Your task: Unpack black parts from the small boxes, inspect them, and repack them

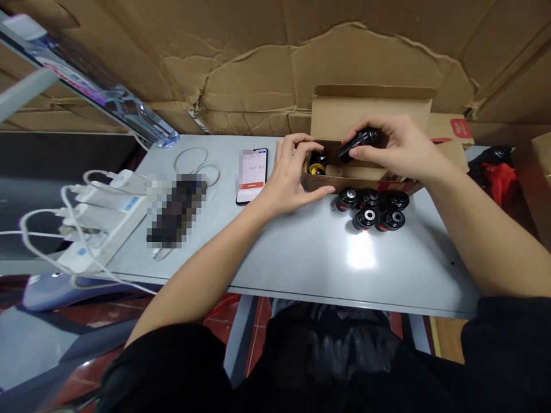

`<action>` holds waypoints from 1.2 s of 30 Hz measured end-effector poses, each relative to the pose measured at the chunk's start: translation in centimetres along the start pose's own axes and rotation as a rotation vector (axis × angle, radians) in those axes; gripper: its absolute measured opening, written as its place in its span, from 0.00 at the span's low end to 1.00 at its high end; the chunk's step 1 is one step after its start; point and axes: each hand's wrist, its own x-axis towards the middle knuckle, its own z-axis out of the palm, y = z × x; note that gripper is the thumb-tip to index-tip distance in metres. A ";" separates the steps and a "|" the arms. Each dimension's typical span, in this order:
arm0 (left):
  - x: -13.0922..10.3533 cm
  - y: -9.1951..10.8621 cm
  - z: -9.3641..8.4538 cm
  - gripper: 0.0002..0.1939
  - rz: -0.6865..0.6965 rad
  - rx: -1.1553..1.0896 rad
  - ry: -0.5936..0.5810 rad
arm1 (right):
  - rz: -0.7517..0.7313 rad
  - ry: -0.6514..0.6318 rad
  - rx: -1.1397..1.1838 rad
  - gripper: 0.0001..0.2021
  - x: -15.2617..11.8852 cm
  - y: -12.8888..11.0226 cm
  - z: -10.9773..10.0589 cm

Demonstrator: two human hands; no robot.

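My right hand (398, 143) is closed around a black flashlight-shaped cylinder (359, 143), held tilted over an open cardboard box (344, 182). My left hand (290, 175) grips the box's left end, its fingers bent over the top and its thumb along the front. Just beside those fingertips, inside the box, sits a black piece with a yellow ring (317, 166). Several more black cylinders (365, 218) stand grouped on the table right in front of the box, some showing pale round centres. Part of the box's interior is hidden by my right hand.
A phone (252, 176) with a running timer lies left of the box. Farther left are a white power strip (103, 223) with cables and a blurred-out dark object (176, 209). Large cardboard (258, 57) stands behind the grey table (293, 258). A clear bottle (103, 86) is at upper left.
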 end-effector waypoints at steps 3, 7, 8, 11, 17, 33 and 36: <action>-0.8 0.5 0.1 0.43 -0.054 -0.032 0.054 | -0.036 -0.044 -0.041 0.17 -0.1 0.2 0.4; -1.0 1.5 0.4 0.31 -0.121 -0.111 0.139 | -0.037 -0.058 -0.034 0.23 -0.1 1.1 0.8; -1.0 1.6 0.5 0.31 -0.130 -0.125 0.154 | -0.039 -0.067 -0.033 0.23 -0.1 1.3 0.9; -1.1 2.0 0.7 0.30 -0.132 -0.122 0.175 | -0.047 -0.116 -0.038 0.27 -0.1 1.7 0.9; -1.3 2.0 0.3 0.24 -0.056 0.064 0.088 | -0.009 -0.129 -0.015 0.31 -0.2 1.7 1.1; -1.3 1.5 -0.2 0.21 0.089 0.106 -0.078 | -0.024 -0.061 -0.127 0.19 -0.4 0.3 1.4; -1.2 1.5 -0.4 0.21 0.096 0.120 -0.067 | -0.046 -0.106 -0.111 0.23 -0.2 0.6 1.5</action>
